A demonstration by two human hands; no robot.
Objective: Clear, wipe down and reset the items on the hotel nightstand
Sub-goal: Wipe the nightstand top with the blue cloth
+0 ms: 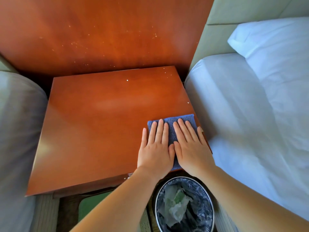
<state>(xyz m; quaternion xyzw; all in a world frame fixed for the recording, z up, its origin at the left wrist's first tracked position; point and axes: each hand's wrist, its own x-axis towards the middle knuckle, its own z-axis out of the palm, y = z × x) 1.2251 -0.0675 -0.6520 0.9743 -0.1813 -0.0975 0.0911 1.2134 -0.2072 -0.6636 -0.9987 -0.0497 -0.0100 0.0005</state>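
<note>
A folded blue cloth (172, 121) lies on the near right corner of the reddish wooden nightstand (100, 124). My left hand (156, 146) presses flat on the cloth's left part, fingers straight. Beside it, my right hand (190, 144) presses flat on the cloth's right part, its little finger near the nightstand's right edge. Both palms cover most of the cloth. Nothing else stands on the nightstand's top; a few pale specks show near its back right.
A round bin (184, 205) lined with a dark bag and holding crumpled plastic stands on the floor below my wrists. A bed with white sheets (250, 114) and a pillow (275, 47) flanks the right; another bed (18, 123) the left. A wooden panel (100, 30) rises behind.
</note>
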